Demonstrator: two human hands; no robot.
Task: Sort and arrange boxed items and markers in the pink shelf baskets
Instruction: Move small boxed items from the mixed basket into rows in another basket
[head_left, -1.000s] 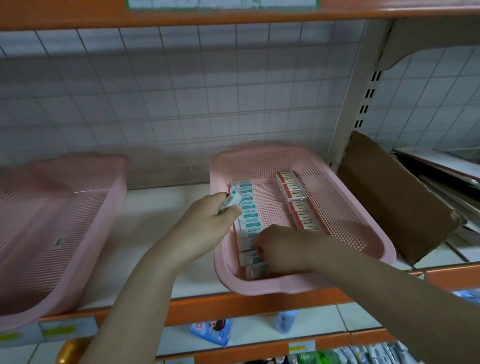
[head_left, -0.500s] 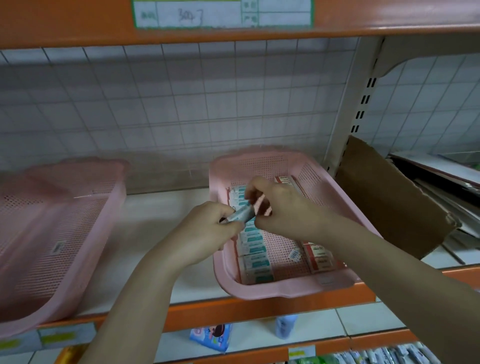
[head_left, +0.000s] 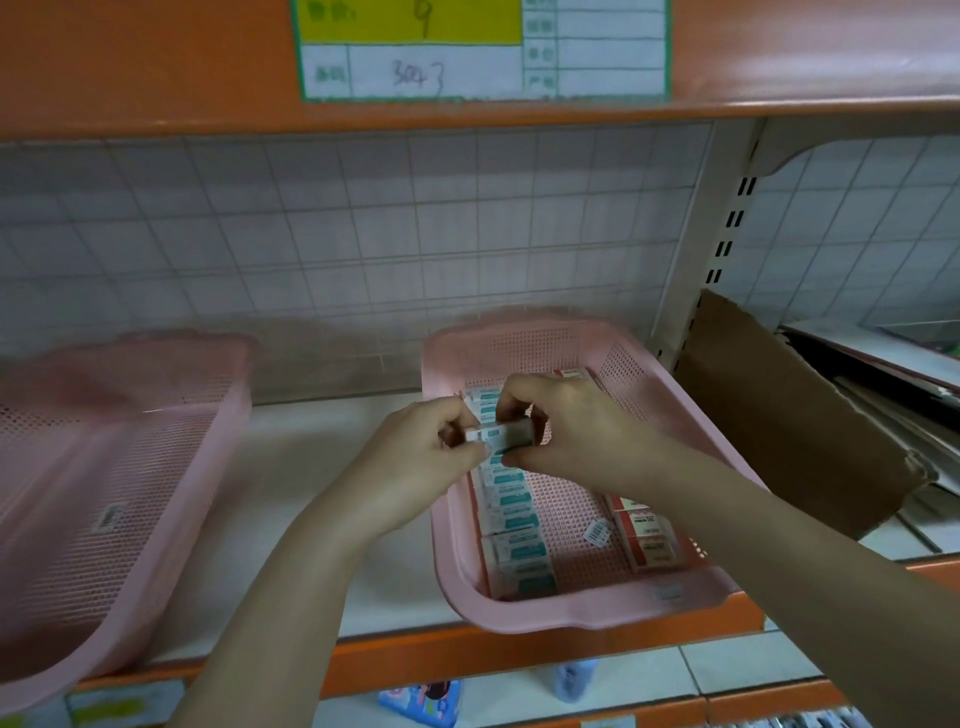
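Pink basket (head_left: 571, 613) | both hands' fingers pinching small box (head_left: 506, 435) — above teal row (head_left: 511, 512)

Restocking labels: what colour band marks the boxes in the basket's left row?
Teal on white boxes, head view.

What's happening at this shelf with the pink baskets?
A person is stocking a pink basket on a shop shelf. Both hands, left hand and right hand, hold one small box between them above the basket. In the basket, a row of teal boxes lies along its left side and red boxes along its right. Another pink basket sits to the left.
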